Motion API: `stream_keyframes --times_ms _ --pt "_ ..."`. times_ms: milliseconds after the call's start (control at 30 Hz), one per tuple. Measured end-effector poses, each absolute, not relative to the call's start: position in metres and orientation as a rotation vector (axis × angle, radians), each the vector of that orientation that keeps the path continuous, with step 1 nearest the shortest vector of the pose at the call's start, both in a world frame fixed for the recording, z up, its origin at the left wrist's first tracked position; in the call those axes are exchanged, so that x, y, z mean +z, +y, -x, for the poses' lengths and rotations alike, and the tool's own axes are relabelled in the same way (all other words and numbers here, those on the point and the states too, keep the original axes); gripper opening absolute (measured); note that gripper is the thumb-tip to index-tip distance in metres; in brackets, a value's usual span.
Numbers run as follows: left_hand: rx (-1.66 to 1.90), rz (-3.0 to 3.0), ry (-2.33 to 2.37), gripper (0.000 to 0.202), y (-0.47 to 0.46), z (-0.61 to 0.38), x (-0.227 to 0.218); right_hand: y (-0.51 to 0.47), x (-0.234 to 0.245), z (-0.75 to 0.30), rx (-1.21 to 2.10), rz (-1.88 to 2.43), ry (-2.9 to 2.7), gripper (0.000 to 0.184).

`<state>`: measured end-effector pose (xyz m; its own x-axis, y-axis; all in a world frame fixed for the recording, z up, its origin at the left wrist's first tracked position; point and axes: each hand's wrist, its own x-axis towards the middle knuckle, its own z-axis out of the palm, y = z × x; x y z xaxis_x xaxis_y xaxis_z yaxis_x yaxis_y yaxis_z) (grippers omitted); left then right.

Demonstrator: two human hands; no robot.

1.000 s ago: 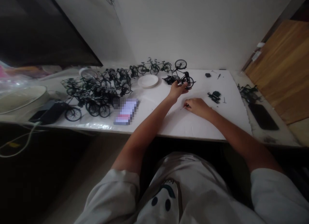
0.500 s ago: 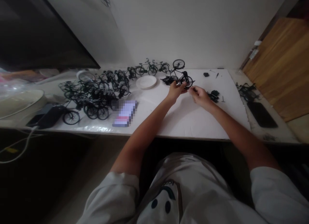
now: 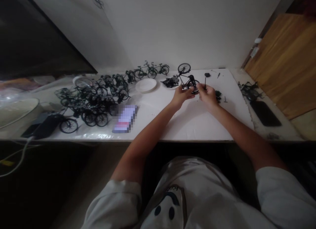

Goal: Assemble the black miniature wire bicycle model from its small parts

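My left hand (image 3: 181,97) is closed around the rear part of a black miniature bicycle (image 3: 192,80), which is tilted with one wheel raised towards the wall. Close beside it, my right hand (image 3: 208,94) is at the bicycle's near wheel, fingers pinched together. A thin dark rod (image 3: 205,82) sticks up from the right hand's grip; its lower end is hidden by the fingers. Behind the left hand, small black parts (image 3: 170,82) lie heaped on a white plate. More black parts (image 3: 218,96) show partly behind the right hand.
Many finished-looking miniature bicycles (image 3: 92,102) crowd the table's left side, near a lit phone (image 3: 125,118) and a white dish (image 3: 146,85). At the right lie a dark phone-like slab (image 3: 265,113), a small T-shaped piece (image 3: 225,100) and a black block (image 3: 207,75).
The view has shifted slightly. My right hand has turned more upright against the bicycle's wheel, and the thin dark rod now shows in it. My left hand keeps hold of the bicycle.
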<state>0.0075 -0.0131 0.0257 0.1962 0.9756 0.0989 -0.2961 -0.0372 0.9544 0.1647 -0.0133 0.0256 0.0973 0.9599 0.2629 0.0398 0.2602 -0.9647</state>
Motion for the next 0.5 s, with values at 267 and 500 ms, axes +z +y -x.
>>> stream_keyframes --times_ms 267,500 --pt "1.244 -1.124 0.772 0.048 -0.0124 -0.0067 0.0229 -0.0179 0.0288 -0.163 0.861 1.128 -1.334 0.069" --pt "1.237 -1.119 0.784 0.049 -0.0135 -0.0073 0.0229 -0.0154 0.0233 -0.1643 0.862 1.138 -1.307 0.073"
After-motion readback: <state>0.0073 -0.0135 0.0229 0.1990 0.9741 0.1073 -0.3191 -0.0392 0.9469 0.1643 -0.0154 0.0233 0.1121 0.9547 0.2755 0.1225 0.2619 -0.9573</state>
